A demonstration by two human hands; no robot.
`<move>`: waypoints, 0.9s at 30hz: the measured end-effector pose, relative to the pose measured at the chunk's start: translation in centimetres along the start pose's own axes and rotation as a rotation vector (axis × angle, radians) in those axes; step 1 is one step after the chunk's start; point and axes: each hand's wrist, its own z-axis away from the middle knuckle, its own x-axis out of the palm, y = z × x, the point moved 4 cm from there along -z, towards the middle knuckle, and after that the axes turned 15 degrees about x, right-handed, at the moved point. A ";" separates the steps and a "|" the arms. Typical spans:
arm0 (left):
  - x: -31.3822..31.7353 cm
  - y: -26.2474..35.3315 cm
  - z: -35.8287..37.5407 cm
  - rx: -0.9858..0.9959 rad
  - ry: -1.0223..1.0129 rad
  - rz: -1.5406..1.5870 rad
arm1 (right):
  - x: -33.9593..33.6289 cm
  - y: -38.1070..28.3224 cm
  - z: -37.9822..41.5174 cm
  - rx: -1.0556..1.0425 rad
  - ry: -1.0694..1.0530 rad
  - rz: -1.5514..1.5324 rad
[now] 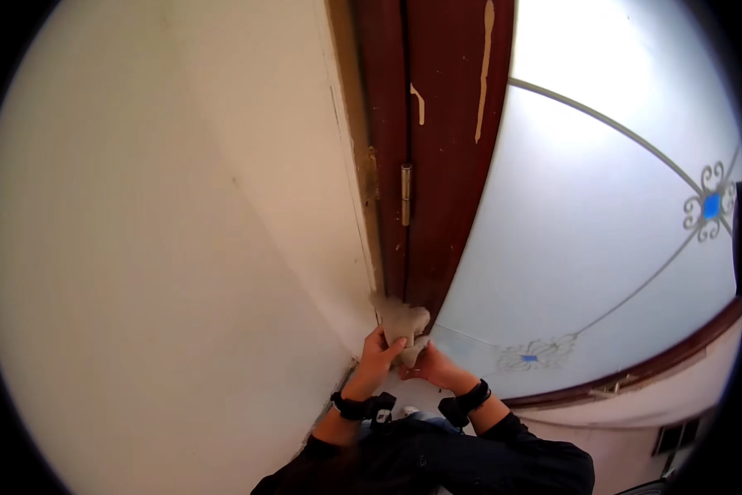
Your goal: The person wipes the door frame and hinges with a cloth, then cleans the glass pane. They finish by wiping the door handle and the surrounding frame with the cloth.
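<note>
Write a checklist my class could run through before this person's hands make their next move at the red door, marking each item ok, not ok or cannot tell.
1. Left hand holding the crumpled cloth: ok.
2. Right hand gripping it too: cannot tell; it is at the cloth's lower part, but its grip is unclear.
3. Cloth pressed against the wood: cannot tell; its upper end is blurred.
4. Red door free of pale streaks: not ok; a long one runs down its upper part.
5. Hands below the metal hinge, apart from it: ok.
6. Hinge screws tight: cannot tell.
</note>
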 end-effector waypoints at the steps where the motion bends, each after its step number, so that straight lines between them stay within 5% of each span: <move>1: 0.2 0.3 -0.5 -0.015 -0.085 0.023 | 0.8 -0.4 0.0 -0.044 0.013 -0.050; 5: 1.7 3.8 -1.7 -0.054 -0.266 0.038 | 2.5 -1.7 0.9 -0.331 0.107 -0.104; 7: 1.7 4.6 -2.5 -0.032 -0.269 0.125 | 2.0 -3.0 2.2 -0.508 0.496 0.101; 9: 1.3 5.2 -3.3 -0.022 -0.332 0.088 | 2.0 -4.2 3.8 -0.510 0.597 0.197; 13: 1.8 6.6 -5.2 0.031 -0.390 -0.050 | 6.3 -7.0 7.8 -0.782 0.773 0.158; 19: 4.3 8.8 -6.3 0.127 -0.459 0.242 | 11.3 -10.2 11.0 -1.222 0.829 0.015; 25: 5.5 11.8 -6.6 0.550 -0.501 0.190 | 16.5 -13.6 11.3 -1.640 0.821 0.239; 27: 6.2 13.2 -7.0 0.807 -0.539 -0.153 | 17.2 -14.3 11.0 -1.660 0.829 0.289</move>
